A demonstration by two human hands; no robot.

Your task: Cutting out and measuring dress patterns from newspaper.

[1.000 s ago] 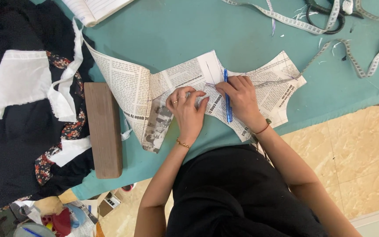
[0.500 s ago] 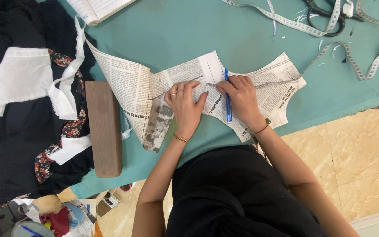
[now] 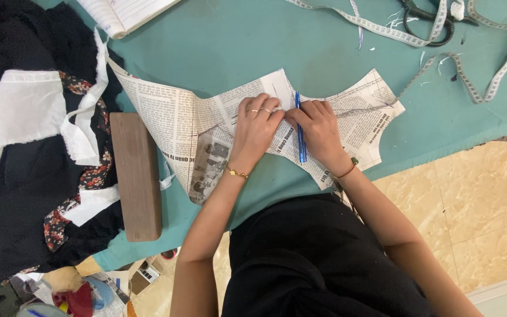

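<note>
Where hands (image 3: 257,126) meet — newspaper pattern (image 3: 206,126) edge

Matt newsprint pattern (image 3: 206,126); plastic pen (image 3: 300,132); smooth wood block (image 3: 138,176).

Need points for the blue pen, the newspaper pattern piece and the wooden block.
blue pen (image 3: 300,132), head view: middle of the barrel, beside the right hand.
newspaper pattern piece (image 3: 174,120), head view: bare printed area left of the left hand.
wooden block (image 3: 138,176), head view: centre of its top face.
</note>
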